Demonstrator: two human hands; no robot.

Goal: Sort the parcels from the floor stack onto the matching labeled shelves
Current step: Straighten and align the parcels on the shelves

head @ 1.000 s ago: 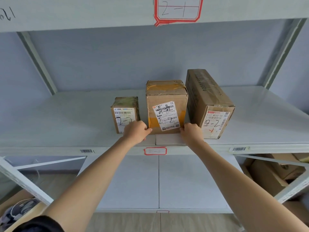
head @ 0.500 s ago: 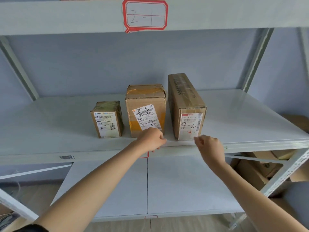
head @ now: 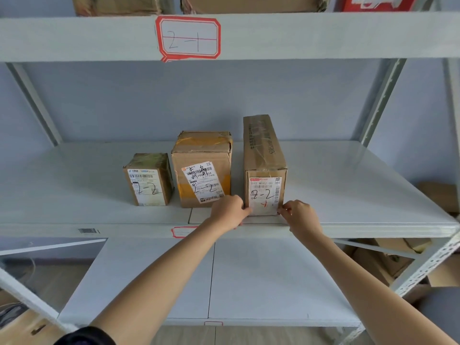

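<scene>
Three cardboard parcels marked "2-2" stand in a row on the middle white shelf (head: 348,195). The small parcel (head: 148,180) is on the left, the taped medium parcel (head: 202,168) in the middle, the long narrow parcel (head: 265,170) on the right. My left hand (head: 229,211) presses against the long parcel's lower left corner. My right hand (head: 300,215) pinches its lower right corner. Both hands grip the long parcel's front end at the shelf edge.
The beam above carries a red-bordered label "2-1" (head: 189,38), with more boxes (head: 249,3) on that upper shelf. A lower white shelf (head: 261,282) lies under my arms. Cardboard boxes (head: 378,260) sit low at the right. A small label (head: 183,231) marks the middle shelf's edge.
My hands left the medium parcel and shifted right. They now hold the long parcel's front corners. The view has risen, showing the upper shelf.
</scene>
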